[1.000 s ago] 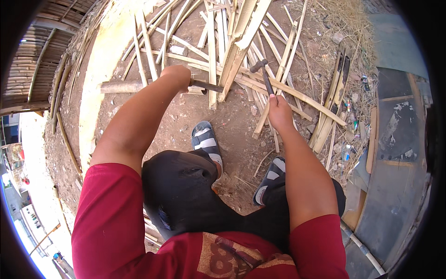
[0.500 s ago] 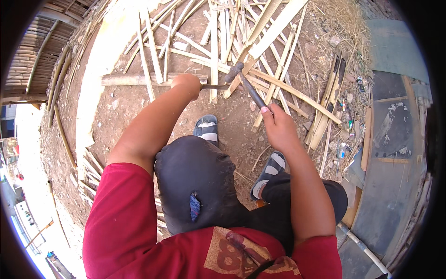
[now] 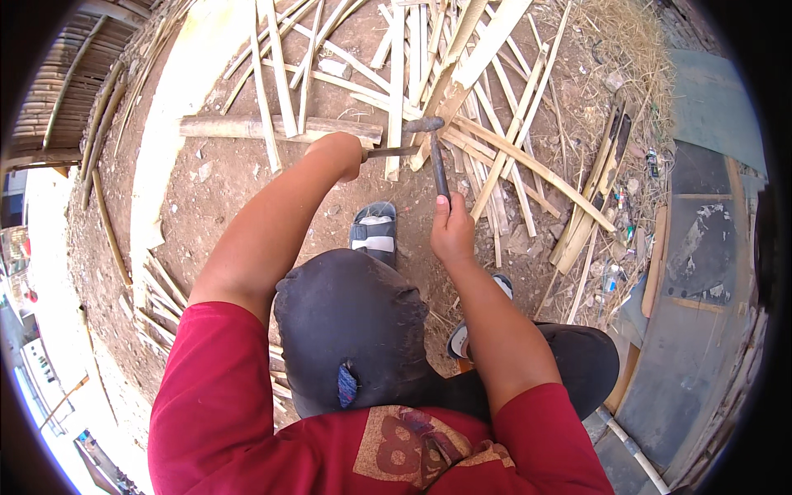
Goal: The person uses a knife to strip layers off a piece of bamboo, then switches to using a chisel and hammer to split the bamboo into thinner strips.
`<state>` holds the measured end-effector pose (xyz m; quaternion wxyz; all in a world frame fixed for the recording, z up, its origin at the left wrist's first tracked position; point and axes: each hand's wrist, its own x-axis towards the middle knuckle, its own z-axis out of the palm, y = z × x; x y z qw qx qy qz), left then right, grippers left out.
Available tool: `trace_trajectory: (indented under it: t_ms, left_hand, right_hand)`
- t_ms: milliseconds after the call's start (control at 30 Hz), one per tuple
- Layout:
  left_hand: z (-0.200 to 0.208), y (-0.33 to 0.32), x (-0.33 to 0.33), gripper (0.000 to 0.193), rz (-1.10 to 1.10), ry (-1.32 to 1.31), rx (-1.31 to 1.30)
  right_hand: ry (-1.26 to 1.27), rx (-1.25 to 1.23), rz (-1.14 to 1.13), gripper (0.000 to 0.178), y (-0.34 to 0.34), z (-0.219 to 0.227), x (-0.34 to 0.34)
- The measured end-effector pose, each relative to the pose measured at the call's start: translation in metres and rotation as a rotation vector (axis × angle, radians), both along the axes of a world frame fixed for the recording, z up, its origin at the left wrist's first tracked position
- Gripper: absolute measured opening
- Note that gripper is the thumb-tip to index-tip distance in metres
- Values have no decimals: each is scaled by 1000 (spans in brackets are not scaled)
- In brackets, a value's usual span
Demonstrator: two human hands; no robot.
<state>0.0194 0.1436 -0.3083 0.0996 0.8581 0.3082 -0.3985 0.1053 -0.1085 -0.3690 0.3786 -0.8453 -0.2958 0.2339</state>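
My left hand (image 3: 337,155) is closed round the handle of a dark-bladed knife (image 3: 391,152), which points right. Its tip end meets the lower part of a wide split bamboo piece (image 3: 456,92) that slants away toward the top. In my right hand (image 3: 453,233) is a hammer (image 3: 440,169), its dark metal head raised just above the blade and overlapping the bamboo in view. Whether the head touches anything cannot be told. Beyond my left hand, a thick bamboo pole (image 3: 227,127) lies crosswise on the ground.
Many loose bamboo strips (image 3: 396,91) are strewn over the dirt ahead. Dark-edged bamboo lengths (image 3: 596,198) lie at right, near litter and dry straw (image 3: 615,41). Grey panels (image 3: 701,223) stand along the right side. My sandalled foot (image 3: 374,233) is below the blade.
My right hand has swung left with the hammer, whose handle now stands more upright. The left hand keeps its hold on the knife. The view has shifted slightly.
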Motion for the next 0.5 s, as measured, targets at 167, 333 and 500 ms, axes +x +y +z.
trace_trajectory:
  t_ms: [167, 333, 500]
  left_hand:
    - [2, -1, 0, 33, 43, -36, -19]
    - [12, -11, 4, 37, 107, -5, 3]
    - [-12, -16, -14, 35, 81, -90, 8]
  right_hand:
    - [-41, -203, 71, 34, -1, -5, 12]
    - [-16, 3, -32, 34, 2, 11, 17]
    - [-29, -175, 131, 34, 8, -3, 18]
